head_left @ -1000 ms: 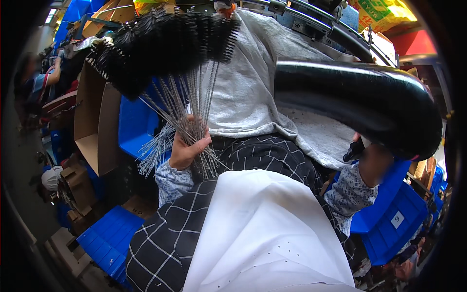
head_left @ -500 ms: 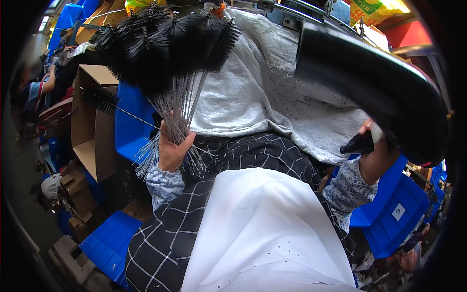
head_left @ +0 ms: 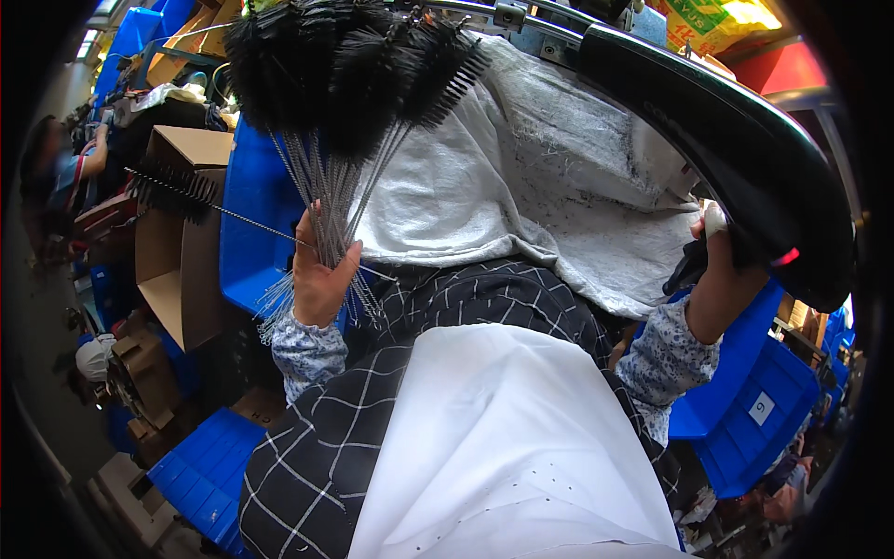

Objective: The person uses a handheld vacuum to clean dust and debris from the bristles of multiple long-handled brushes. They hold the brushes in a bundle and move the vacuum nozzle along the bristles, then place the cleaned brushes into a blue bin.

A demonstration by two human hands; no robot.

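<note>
My left hand (head_left: 321,284) is closed around the twisted-wire stems of a bundle of black bristle brushes (head_left: 349,74), bristle ends up and looped wire ends below. One brush (head_left: 172,194) splays out of the bundle to the left. On the right, a long, curved, glossy black device (head_left: 717,130) with a small red light reaches across toward the far edge. My right hand (head_left: 722,270) is at its near end with fingers curled, partly hidden by it; a dark piece (head_left: 687,268) shows beside the fingers. What this hand grips is not clear.
A grey-white cloth (head_left: 559,177) with loose dark bits covers the surface ahead. A blue bin (head_left: 247,252) and an open cardboard box (head_left: 182,279) are at left, another blue bin (head_left: 759,410) at right. A metal rail (head_left: 531,20) runs along the far edge. Another person (head_left: 70,163) is at far left.
The brush bundle has swung slightly, its heads moving up and right. My left hand has shifted a little left. The black device has moved slightly up and right, uncovering more cloth.
</note>
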